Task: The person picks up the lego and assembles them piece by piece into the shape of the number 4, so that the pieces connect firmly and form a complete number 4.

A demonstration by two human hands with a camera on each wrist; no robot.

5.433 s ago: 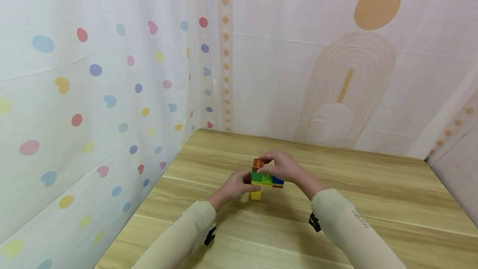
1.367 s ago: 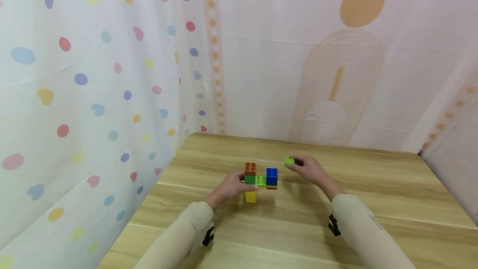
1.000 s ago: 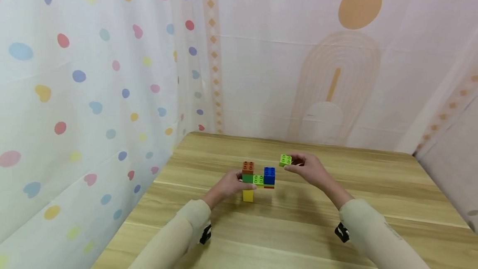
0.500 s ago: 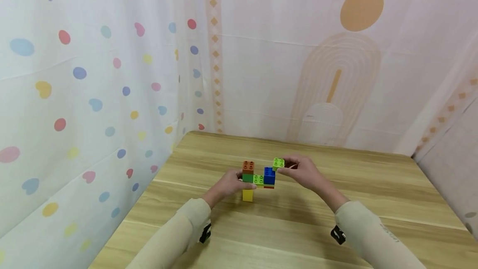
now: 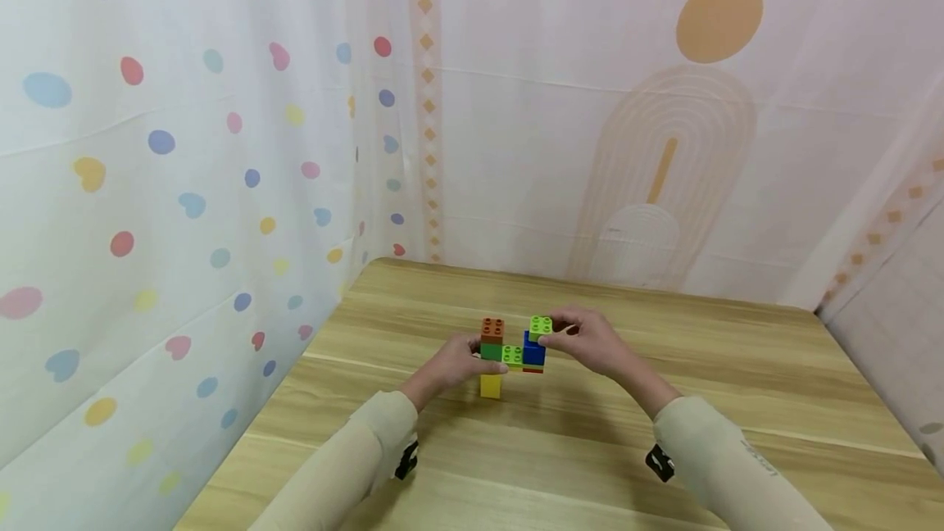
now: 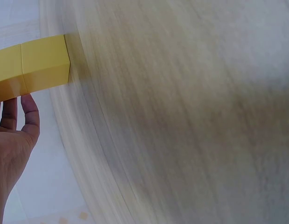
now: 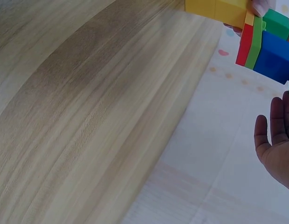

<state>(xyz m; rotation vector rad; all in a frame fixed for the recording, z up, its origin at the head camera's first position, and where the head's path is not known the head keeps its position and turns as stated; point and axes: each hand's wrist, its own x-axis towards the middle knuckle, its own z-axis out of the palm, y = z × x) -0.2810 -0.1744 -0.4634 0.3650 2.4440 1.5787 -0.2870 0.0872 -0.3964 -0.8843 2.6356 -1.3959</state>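
A small structure of toy building bricks stands over the table, with yellow bricks [image 5: 490, 385] as its lower column. Above them on the left sit a green brick [image 5: 491, 351] and a brown brick [image 5: 492, 329]. A flat lime layer [image 5: 512, 355] reaches right to a blue brick [image 5: 534, 349], with a thin red piece [image 7: 244, 44] beneath. My left hand [image 5: 456, 363] grips the structure's left side, thumb in front. My right hand [image 5: 590, 341] pinches a lime brick [image 5: 541, 324] at the top of the blue brick; whether it is pressed on is unclear.
The structure is above a wood-grain table [image 5: 708, 416]. A dotted curtain [image 5: 199, 269] hangs along the left, and a pale patterned curtain [image 5: 531, 154] closes off the back edge.
My right hand first left the structure, then brought a lime brick in from the right and moved it left over the blue brick. My left hand keeps its grip.
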